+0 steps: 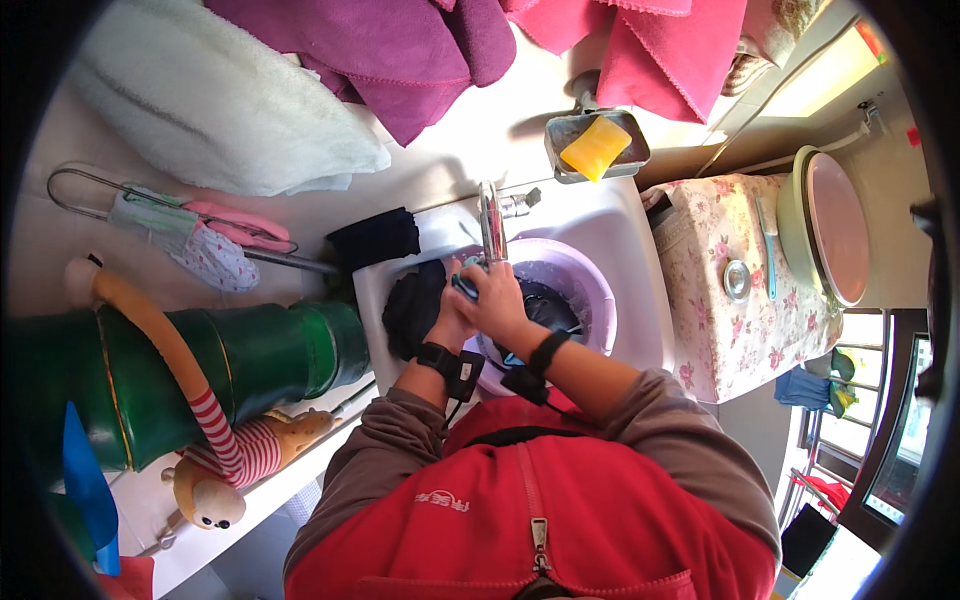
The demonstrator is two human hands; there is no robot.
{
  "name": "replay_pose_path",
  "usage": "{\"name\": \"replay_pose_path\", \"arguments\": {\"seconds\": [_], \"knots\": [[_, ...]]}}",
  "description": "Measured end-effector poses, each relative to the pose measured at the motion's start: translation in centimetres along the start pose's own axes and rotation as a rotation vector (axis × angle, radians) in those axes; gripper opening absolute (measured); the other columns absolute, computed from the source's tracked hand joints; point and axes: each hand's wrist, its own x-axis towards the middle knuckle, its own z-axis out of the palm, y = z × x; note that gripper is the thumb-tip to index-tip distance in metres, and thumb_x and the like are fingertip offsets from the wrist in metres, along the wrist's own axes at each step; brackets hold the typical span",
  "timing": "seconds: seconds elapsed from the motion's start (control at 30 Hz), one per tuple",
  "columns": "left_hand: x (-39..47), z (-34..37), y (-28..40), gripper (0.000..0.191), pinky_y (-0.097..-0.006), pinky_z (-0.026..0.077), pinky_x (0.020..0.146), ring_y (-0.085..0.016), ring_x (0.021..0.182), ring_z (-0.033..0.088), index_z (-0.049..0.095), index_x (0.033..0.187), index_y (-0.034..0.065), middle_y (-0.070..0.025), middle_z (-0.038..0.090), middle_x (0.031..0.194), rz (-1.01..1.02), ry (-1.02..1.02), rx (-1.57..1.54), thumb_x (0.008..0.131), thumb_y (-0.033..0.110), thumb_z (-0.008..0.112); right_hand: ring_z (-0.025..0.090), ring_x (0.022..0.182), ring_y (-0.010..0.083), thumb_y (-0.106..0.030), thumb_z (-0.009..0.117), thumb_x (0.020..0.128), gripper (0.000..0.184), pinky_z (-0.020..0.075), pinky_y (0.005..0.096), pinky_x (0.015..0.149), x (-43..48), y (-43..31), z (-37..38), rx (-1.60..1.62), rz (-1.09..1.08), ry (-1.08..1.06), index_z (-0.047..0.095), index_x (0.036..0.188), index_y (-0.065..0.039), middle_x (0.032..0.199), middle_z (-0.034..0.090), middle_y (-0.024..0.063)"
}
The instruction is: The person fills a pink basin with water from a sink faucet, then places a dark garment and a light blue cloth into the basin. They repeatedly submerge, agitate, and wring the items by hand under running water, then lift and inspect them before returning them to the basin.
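My left hand (453,319) and my right hand (501,301) are pressed together around a small blue-green cloth (465,286), mostly hidden by the fingers. They are right by the mouth of a chrome faucet (491,225), over the left side of a light purple plastic basin (604,319). Inside the basin, dark cloth (546,304) lies in sudsy water. The basin stands in a white sink (651,330). A bunched black garment (411,311) is at the sink's left side, beside my left hand.
Above the sink, yellow soap (597,148) rests in a wall-mounted dish (559,161). On the right, a flower-patterned cover (705,300) bears a blue-handled brush (771,262) and stacked basins (836,225). Folded black cloth (379,238) is by the sink's back-left corner. Left is a green cylinder (255,352) with a plush monkey (240,450).
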Motion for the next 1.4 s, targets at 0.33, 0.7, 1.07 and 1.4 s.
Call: {"name": "replay_pose_path", "arguments": {"seconds": [0.33, 0.7, 1.07, 1.4], "knots": [[-1.5, 1.2, 0.0, 0.041, -0.0338, 0.053, 0.081, -0.02, 0.091, 0.066, 0.063, 0.108, 0.0105, -0.0059, 0.067, 0.102, 0.056, 0.1, 0.173, 0.097, 0.044, 0.041, 0.064, 0.078, 0.0217, -0.021, 0.066, 0.08, 0.038, 0.0526, 0.0352, 0.071, 4.1, 5.9, 0.8, 0.939, 0.532, -0.419, 0.058, 0.112, -0.002, 0.092, 0.063, 0.0128], [0.6, 0.6, 0.6, 0.036, -0.0332, 0.052, 0.077, -0.018, 0.094, 0.063, 0.063, 0.101, 0.0114, -0.0053, 0.065, 0.095, 0.008, 0.002, 0.107, 0.098, 0.04, 0.042, 0.058, 0.089, 0.0446, -0.039, 0.063, 0.083, 0.032, 0.0488, 0.05, 0.076, 2.0, -0.4, -1.7, 0.065, 0.061, -0.06, 0.062, 0.098, -0.011, 0.091, 0.06, 0.0233], [-1.9, 1.8, 1.6, 0.037, -0.0285, 0.052, 0.076, -0.015, 0.084, 0.063, 0.053, 0.12, 0.0007, -0.0045, 0.064, 0.096, 0.301, 0.149, 0.549, 0.092, 0.024, 0.061, 0.062, 0.085, 0.0229, -0.059, 0.045, 0.093, 0.055, 0.0506, 0.0366, 0.076, 3.4, 8.1, 0.0, 1.613, 0.971, -0.39, 0.061, 0.105, -0.008, 0.096, 0.066, 0.0079], [-5.0, 1.2, 2.7, 0.057, -0.0365, 0.055, 0.082, -0.021, 0.098, 0.066, 0.053, 0.125, 0.0064, -0.0086, 0.065, 0.113, -0.04, 0.074, 0.22, 0.092, 0.053, 0.05, 0.062, 0.075, 0.0158, -0.021, 0.062, 0.088, 0.024, 0.0516, 0.0274, 0.069, 3.3, 6.4, 0.2, 1.393, 0.823, -0.298, 0.062, 0.105, -0.004, 0.088, 0.064, 0.0033]]}}
